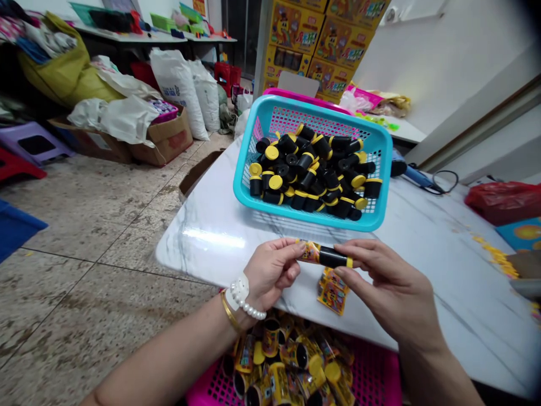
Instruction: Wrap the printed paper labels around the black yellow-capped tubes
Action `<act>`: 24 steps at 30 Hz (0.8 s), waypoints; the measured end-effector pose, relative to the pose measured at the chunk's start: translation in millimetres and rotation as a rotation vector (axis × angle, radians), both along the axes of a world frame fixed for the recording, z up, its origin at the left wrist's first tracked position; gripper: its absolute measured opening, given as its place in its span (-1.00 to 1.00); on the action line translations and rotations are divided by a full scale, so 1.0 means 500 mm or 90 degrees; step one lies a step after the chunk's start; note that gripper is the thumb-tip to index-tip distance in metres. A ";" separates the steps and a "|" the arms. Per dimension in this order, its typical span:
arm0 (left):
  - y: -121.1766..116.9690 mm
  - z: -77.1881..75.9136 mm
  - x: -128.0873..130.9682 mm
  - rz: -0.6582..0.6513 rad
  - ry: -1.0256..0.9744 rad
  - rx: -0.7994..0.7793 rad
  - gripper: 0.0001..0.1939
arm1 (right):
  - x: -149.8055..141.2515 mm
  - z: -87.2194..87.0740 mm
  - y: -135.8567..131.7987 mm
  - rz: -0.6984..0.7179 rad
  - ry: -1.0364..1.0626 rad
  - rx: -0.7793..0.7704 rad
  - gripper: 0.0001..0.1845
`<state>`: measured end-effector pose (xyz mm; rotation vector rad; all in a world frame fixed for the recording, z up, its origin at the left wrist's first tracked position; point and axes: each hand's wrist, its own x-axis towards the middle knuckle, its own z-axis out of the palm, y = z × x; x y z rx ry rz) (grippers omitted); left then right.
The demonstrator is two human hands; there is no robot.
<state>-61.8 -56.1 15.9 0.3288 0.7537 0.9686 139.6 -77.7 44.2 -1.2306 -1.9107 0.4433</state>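
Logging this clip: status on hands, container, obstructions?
Left hand: pinching printed sleeve. Right hand: holding black container near yellow lid. Sleeve against container. Printed pieces on table, not blocking.

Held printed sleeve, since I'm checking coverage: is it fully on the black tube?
Not fully: bare black tube shows between the printed sleeve and the yellow cap.

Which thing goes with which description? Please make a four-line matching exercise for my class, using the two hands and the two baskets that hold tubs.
Things
1. Left hand
2. Blue basket
3. Right hand
4. Lower pink basket

Descriptions
A. Holds printed tubs
B. Pinches a printed wrapper
C. Holds yellow-lidded tubs without printed wrappers
D. Grips a black tub at its yellow end

Right pairs: 1-B, 2-C, 3-D, 4-A
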 end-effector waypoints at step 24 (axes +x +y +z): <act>0.014 0.002 -0.002 -0.029 0.070 0.042 -0.84 | -0.022 -0.011 -0.015 0.040 -0.086 0.178 -0.46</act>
